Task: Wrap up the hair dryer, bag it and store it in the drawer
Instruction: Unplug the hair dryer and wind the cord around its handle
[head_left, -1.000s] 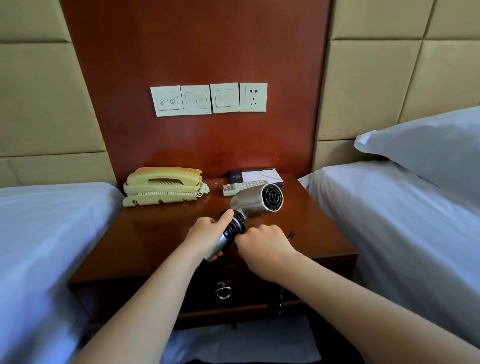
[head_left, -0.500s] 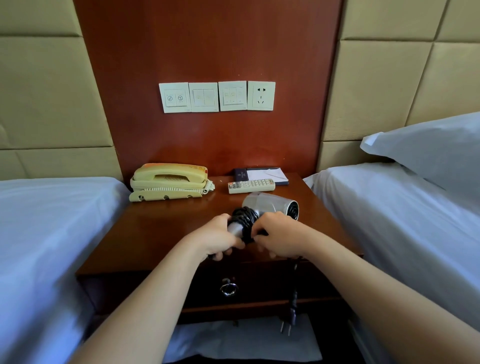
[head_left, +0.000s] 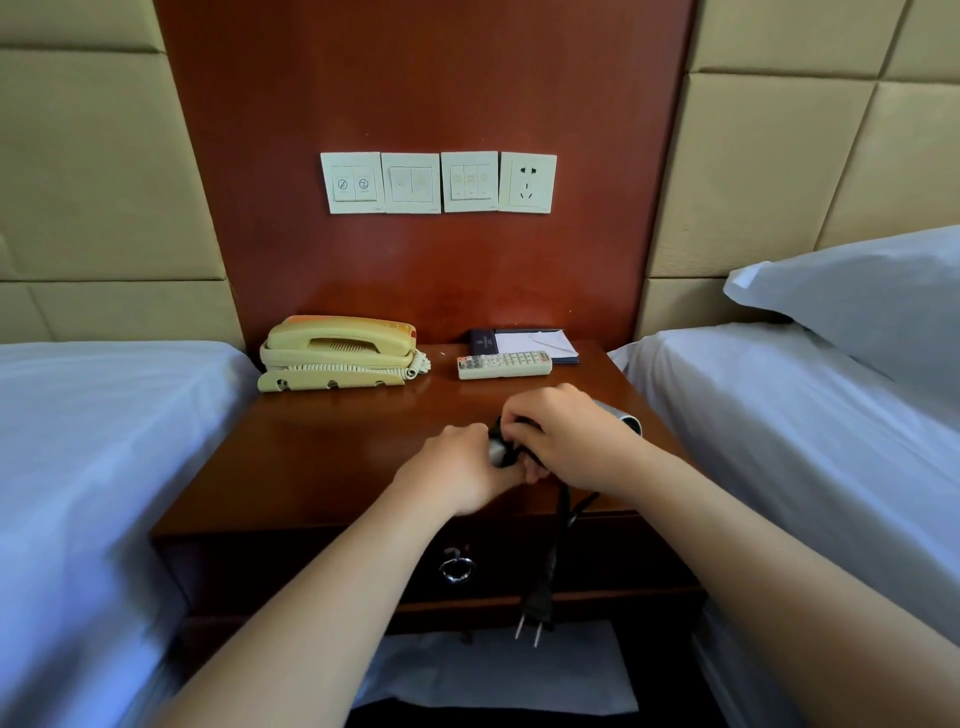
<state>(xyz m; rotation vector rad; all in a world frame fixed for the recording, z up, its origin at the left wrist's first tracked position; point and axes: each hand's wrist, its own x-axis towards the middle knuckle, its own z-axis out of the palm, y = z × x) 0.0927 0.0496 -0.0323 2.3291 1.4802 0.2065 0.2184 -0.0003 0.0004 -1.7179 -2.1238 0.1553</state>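
Hair dryer (head_left: 621, 417) over table (head_left: 337, 452): left grip (head_left: 457, 467) curled round it, right grip (head_left: 563, 434) pinching its cord (head_left: 563, 501); closed drawer (head_left: 311, 566) below, contents hidden.

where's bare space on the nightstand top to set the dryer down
Widest bare patch: the left half of the nightstand top, between the phone behind, the left bed and the left hand. A narrow strip runs between the remote and the right hand. The back edge is crowded.

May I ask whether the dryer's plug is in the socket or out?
Out: the plug hangs free, prongs bare; the socket is empty.
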